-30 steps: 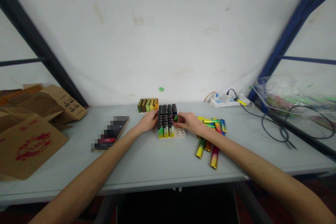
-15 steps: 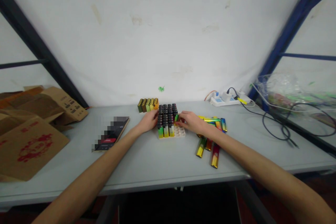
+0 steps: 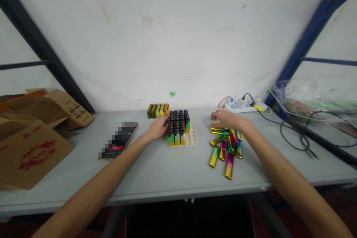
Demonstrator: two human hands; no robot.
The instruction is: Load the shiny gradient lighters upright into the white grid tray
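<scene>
A pale tray (image 3: pixel 192 140) with round holes carries rows of upright black-topped lighters (image 3: pixel 177 128), and holes along its right side show bare. One green-and-yellow shiny piece (image 3: pixel 187 126) stands in the tray right of the black tops. My left hand (image 3: pixel 158 128) is closed against the tray's left side, its fingertips partly hidden behind the lighters. Over the far edge of a loose pile of shiny, multicoloured lighter-shaped pieces (image 3: pixel 229 165) hovers my right hand (image 3: pixel 226 118). Its fingers are bent and apart, with nothing visible in them.
Behind the tray stands a block of yellow-topped pieces (image 3: pixel 157 111). A phone-like slab (image 3: pixel 122 141) and cardboard boxes (image 3: pixel 36 152) lie to the left. At the back right are a power strip (image 3: pixel 240 107), a black cable (image 3: pixel 292 134) and clear plastic wrapping (image 3: pixel 298 93).
My right hand has left the tray's right side and moved right to the pile. The green-and-yellow piece stands in the tray where the hand was. My left hand stays put.
</scene>
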